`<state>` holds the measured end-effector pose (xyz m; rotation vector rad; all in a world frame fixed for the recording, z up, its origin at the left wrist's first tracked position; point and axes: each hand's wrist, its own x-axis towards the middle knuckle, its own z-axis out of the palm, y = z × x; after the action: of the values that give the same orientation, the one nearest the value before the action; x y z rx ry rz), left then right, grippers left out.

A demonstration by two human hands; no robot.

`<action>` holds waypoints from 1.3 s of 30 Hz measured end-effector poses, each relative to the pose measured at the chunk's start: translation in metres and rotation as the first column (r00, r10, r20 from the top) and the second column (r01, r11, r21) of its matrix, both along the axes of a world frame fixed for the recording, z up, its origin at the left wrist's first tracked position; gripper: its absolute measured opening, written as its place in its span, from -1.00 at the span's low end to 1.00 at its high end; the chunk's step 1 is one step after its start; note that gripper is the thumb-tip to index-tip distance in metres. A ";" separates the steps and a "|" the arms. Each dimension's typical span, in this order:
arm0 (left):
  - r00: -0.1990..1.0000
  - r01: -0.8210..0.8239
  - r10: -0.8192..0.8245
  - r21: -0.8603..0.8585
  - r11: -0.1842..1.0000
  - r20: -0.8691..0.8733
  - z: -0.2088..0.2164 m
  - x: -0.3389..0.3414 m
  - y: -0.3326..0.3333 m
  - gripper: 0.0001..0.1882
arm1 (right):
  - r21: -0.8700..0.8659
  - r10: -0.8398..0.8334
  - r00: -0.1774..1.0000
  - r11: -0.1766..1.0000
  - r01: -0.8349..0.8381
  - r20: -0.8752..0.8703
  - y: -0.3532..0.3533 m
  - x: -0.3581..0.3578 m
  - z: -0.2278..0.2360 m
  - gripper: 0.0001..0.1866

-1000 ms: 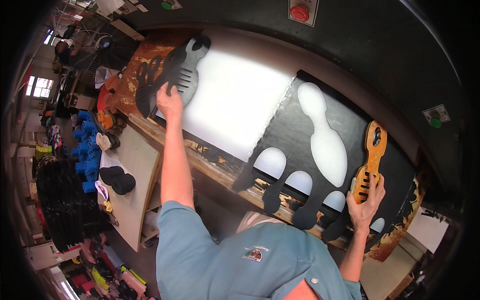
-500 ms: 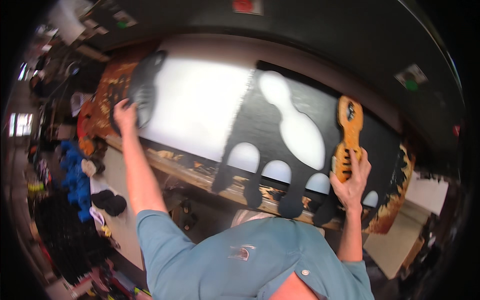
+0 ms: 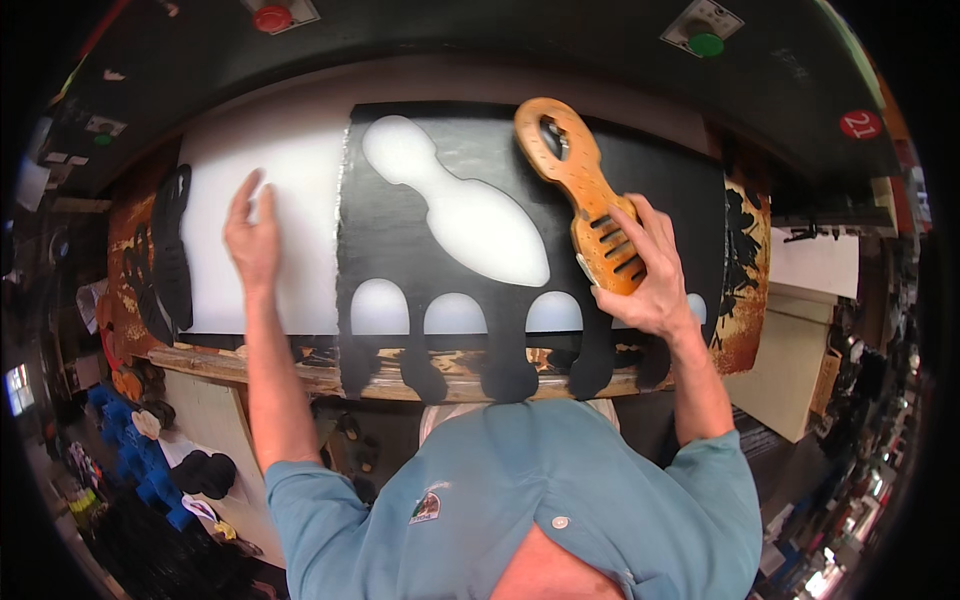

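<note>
My right hand (image 3: 650,265) grips the lower, slotted end of an orange cutting die (image 3: 587,195), which has a ring-shaped opening at its far end. The die is over the right part of a black sheet (image 3: 450,160). A long cut-out through the sheet shows the white board (image 3: 300,130) to the die's left, and rounded notches line the sheet's near edge. My left hand (image 3: 254,235) is open and holds nothing, over the white board. Left of it lies a stack of black cut pieces (image 3: 174,250), with more dark pieces beside it.
A dark machine beam (image 3: 480,35) spans the far side, with a red button (image 3: 272,18) and a green button (image 3: 705,43). A worn wooden edge (image 3: 300,378) runs along the near side. Blue objects (image 3: 140,440) and black items (image 3: 203,474) are low at the left.
My left hand has let go of the black cut pieces at the left and moved right over the white board. The die stays in my right hand, now tilted differently; the view has turned.
</note>
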<state>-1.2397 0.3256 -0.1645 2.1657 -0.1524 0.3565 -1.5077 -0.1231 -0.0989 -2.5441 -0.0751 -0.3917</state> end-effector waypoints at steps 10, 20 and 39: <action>0.891 0.407 -0.419 0.100 0.908 0.173 -0.003 -0.056 -0.226 -0.52 | -0.050 0.041 0.998 0.998 -0.043 -0.054 -0.039 0.005 -0.030 0.05; 0.882 0.436 -0.417 -0.047 0.899 0.220 -0.021 -0.048 -0.226 -0.52 | 0.091 -0.135 0.984 0.988 0.125 0.112 -0.047 -0.027 -0.055 0.05; 0.732 0.632 -0.634 0.100 0.769 0.251 -0.002 -0.287 -0.160 -0.85 | 0.126 -0.282 0.906 0.959 0.255 0.315 -0.024 -0.042 -0.054 -0.27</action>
<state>-1.5265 0.1655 -0.1667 1.9144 -1.0291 0.2446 -1.5497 -0.1467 -0.1526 -2.3873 0.1667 -0.9111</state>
